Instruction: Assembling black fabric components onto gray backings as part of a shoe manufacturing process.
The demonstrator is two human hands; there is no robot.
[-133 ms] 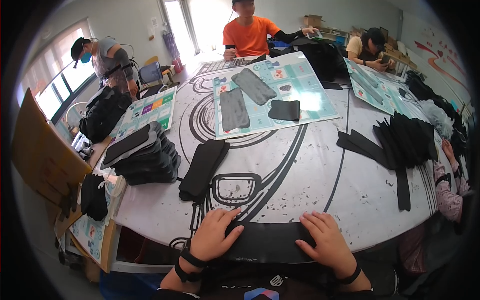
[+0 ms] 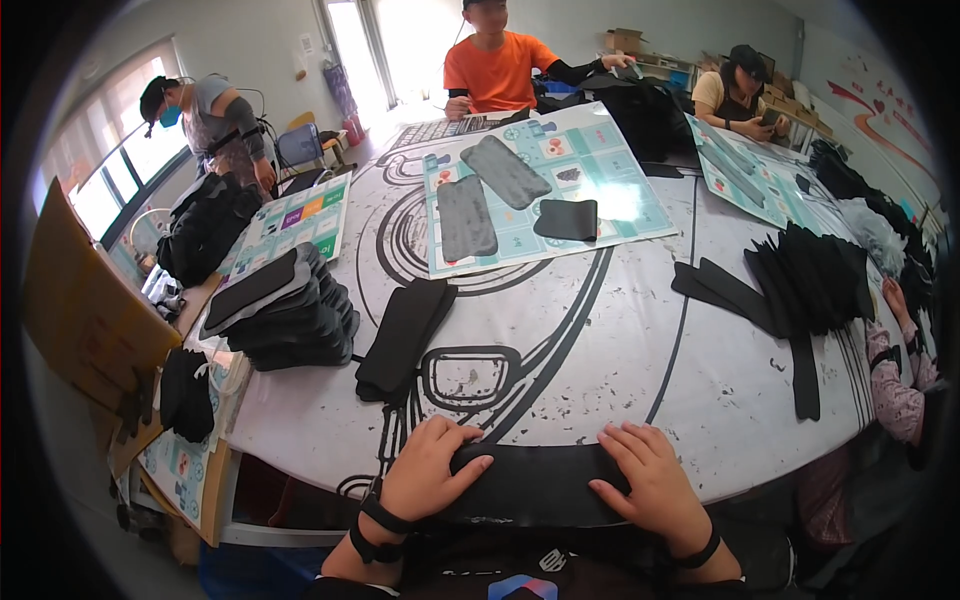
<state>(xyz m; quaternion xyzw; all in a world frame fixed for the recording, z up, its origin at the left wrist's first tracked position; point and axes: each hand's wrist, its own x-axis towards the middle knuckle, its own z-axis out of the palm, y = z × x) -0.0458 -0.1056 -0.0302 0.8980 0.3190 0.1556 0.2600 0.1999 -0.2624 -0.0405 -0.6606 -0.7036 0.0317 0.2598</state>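
A flat, dark rectangular piece of sheet material (image 2: 540, 484) lies along the table's near edge. My left hand (image 2: 430, 468) rests over its left end, thumb and fingers apart. At the other end my right hand (image 2: 650, 475) lies flat with its fingers stretched out and its thumb on the sheet. Neither hand is wrapped round it. Beyond my left hand is a small pile of black elongated pads (image 2: 405, 340). Further left stands a tall stack of black and grey pads (image 2: 285, 310).
Black strips lie fanned out (image 2: 810, 285) on the right of the white table (image 2: 590, 350). Farther back, a printed teal board (image 2: 630, 170) bears two grey pads and a black piece. People sit or stand around: one in orange (image 2: 490, 75) at the far side, others left and right.
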